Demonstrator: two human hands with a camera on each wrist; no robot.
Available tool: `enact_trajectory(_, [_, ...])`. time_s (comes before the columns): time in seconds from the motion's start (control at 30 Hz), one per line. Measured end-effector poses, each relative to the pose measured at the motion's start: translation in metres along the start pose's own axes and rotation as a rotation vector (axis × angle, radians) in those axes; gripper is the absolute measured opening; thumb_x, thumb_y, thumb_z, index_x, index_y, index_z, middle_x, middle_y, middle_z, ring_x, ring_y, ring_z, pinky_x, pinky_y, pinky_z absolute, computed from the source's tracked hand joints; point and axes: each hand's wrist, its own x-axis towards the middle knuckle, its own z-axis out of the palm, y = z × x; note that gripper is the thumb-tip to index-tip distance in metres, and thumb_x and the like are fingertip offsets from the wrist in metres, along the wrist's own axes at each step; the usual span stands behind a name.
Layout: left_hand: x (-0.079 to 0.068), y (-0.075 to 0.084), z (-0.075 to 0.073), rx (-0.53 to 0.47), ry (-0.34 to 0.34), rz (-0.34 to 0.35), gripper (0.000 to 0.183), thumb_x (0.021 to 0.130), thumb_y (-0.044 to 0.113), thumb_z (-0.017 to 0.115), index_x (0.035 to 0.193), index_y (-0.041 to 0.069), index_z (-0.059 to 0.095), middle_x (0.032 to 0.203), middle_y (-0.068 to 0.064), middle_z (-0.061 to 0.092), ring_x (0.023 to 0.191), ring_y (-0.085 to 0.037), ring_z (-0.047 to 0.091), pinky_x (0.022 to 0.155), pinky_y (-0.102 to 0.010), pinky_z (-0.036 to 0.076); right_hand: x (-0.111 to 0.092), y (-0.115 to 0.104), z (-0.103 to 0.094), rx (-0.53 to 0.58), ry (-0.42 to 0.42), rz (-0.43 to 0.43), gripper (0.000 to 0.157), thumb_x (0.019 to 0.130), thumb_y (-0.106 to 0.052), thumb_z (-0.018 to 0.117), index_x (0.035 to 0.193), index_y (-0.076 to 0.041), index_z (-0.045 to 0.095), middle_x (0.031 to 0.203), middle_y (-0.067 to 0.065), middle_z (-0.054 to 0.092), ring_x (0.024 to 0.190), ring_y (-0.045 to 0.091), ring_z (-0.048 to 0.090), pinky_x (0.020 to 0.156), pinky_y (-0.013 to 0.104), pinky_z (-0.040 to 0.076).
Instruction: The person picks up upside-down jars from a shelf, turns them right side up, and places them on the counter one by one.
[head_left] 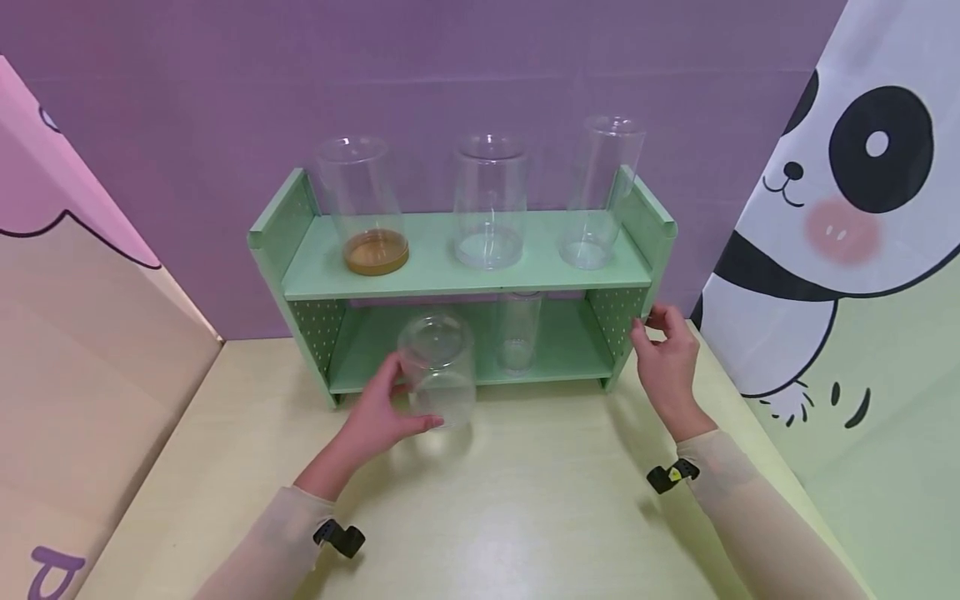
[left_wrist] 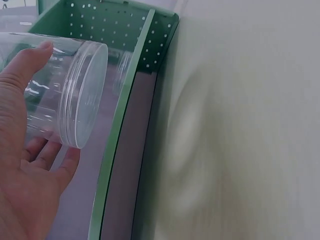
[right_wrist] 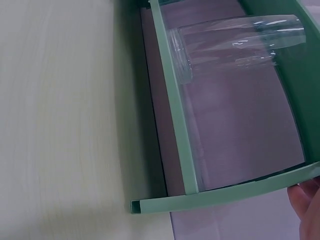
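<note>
My left hand (head_left: 386, 412) grips a clear plastic jar (head_left: 442, 367) around its side, thumb on one side and fingers on the other. The jar is upside down, its clear lid (left_wrist: 90, 95) facing the table, in front of the lower board of a green two-tier shelf (head_left: 450, 287). At the shelf's right side panel, my right hand (head_left: 667, 358) pinches the front edge with bent fingers; its fingertips (right_wrist: 299, 197) show on the panel's outer face. A narrow clear jar (head_left: 517, 333) stands on the lower board, right of the held jar.
On the upper board stand a clear jar with a brown lid (head_left: 377, 252) at its base, a wide clear jar (head_left: 491, 200) and a tall clear jar (head_left: 602, 192). The shelf rests on a pale wooden table (head_left: 510, 517), with a purple backdrop (head_left: 480, 67) behind.
</note>
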Motion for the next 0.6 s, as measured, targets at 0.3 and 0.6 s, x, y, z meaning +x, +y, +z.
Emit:
enact_trajectory(0.3, [-0.009,0.003,0.015,-0.056,-0.037,0.024,0.107,0.075,0.009,0.104,0.163,0.02,0.043,0.155,-0.012,0.057,0.139,-0.043,0.06,0.117,-0.062,0.05,-0.015,-0.008,-0.006,0.008,0.032,0.076,0.027,0.107,-0.004,0.07,0.13,0.008,0.066,0.121,0.017,0.069,0.112,0.016,0.066,0.091,0.019,0.054])
enact_trajectory(0.6, [-0.011,0.001,0.021,-0.049,-0.054,0.038,0.107,0.077,0.012,0.103,0.164,0.018,0.042,0.15,-0.013,0.059,0.136,-0.04,0.063,0.118,-0.064,0.047,-0.038,-0.045,0.002,0.137,-0.142,-0.174,0.035,0.095,0.011,0.078,0.129,0.008,0.068,0.124,0.024,0.065,0.116,0.028,0.064,0.095,0.028,0.054])
